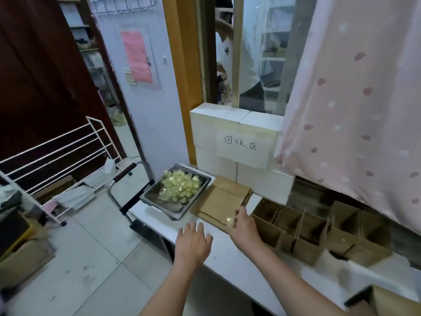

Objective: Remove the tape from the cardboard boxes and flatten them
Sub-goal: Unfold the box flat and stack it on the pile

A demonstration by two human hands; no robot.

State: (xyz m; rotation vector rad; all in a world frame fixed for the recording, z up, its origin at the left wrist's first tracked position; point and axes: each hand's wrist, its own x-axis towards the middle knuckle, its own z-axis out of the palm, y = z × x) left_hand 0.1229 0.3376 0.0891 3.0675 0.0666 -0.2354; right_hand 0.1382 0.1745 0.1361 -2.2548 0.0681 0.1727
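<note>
The right hand (241, 221) pinches a small wad of tape (230, 222) between thumb and fingertips, over the near edge of the flattened boxes (224, 201) stacked on the counter (227, 254). The step in hand looks like discarding it: carry the wad left over the metal tray (200, 190), already heaped with crumpled tape (182, 185), and release above the pile so nothing sticks to the cardboard. Sticky tape may cling to the fingers, so a flick or a wipe on the tray rim could help. The left hand (193, 240) hovers palm down over the counter edge, fingers spread, its grip wide and holding nothing. Unflattened boxes (319, 231) stand open in a row just right of the right forearm.
</note>
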